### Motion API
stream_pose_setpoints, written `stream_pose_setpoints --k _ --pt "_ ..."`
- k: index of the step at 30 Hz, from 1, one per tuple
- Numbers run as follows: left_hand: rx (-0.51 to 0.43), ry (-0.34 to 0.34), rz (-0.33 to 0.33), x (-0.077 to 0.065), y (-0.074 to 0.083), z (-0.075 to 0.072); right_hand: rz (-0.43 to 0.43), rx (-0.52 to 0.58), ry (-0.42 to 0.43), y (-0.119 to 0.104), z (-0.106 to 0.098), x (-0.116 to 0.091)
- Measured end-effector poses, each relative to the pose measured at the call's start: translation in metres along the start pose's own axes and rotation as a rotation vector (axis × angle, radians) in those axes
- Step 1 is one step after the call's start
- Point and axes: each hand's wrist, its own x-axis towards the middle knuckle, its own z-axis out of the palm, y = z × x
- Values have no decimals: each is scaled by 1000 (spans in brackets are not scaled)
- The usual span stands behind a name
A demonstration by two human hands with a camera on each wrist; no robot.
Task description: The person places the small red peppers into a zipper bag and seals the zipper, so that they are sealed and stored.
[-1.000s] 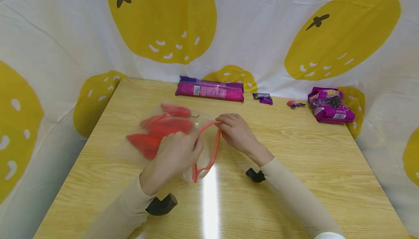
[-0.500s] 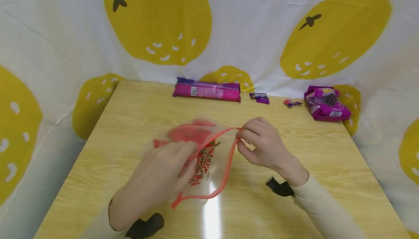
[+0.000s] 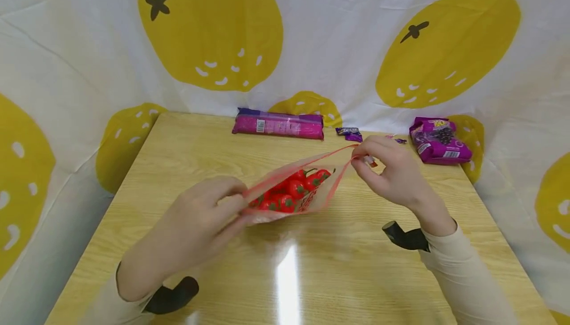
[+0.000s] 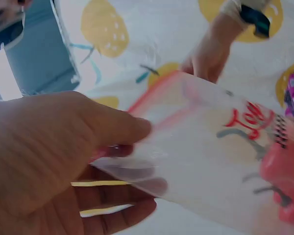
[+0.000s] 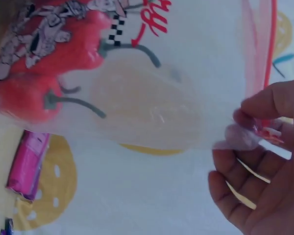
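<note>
A clear zip bag [image 3: 328,197] with a red-edged mouth hangs between both hands, its mouth parted toward me. Inside are several red peppers [image 3: 286,202] with green stems. My left hand [image 3: 191,226] pinches one end of the mouth between thumb and index finger; in the left wrist view its other fingers lie behind the film [image 4: 186,147]. The opposite end is pinched by my right hand [image 3: 396,171]. By the right fingers a small red-and-white piece [image 5: 270,134] shows, too small to make out. Red lettering [image 5: 159,17] is printed on the bag.
Along the table's back edge lie a long pink-purple packet [image 3: 279,125], small purple wrapped sweets [image 3: 349,133] and a bulkier purple bag [image 3: 441,141]. A white curtain [image 3: 329,33] with yellow fruit prints stands behind the wooden table [image 3: 347,275].
The bag has come up off the table and swung rightward. Its mouth now faces me and is spread wider, showing the peppers. The left hand moved left, the right hand right.
</note>
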Motion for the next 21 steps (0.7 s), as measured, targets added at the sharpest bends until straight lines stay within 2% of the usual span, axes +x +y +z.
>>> stream_pose_setpoints --k 3,6,8,10,13,15,17,19,21 --pt "-58 113 -29 4 -20 -3 -5 109 -17 1 -12 2" --pt "-123 205 -118 9 -38 -8 40 239 32 0 -21 3" --pt "-207 266 -225 12 -45 -11 125 351 101 -1 -24 4" --pt "-291 320 -339 14 -49 -12 248 463 166 -1 -26 4" --pt "-417 375 -452 17 -54 -10 455 583 236 1 -27 2" --pt "-432 366 -503 17 -57 -6 568 589 239 4 -25 -2" --pt "-445 340 -536 15 -63 1 639 523 217 9 -20 -5" --pt "-404 309 -552 13 -70 10 665 412 191 14 -11 -7" --pt "-317 280 -523 9 -77 19 663 310 166 18 -1 -7"
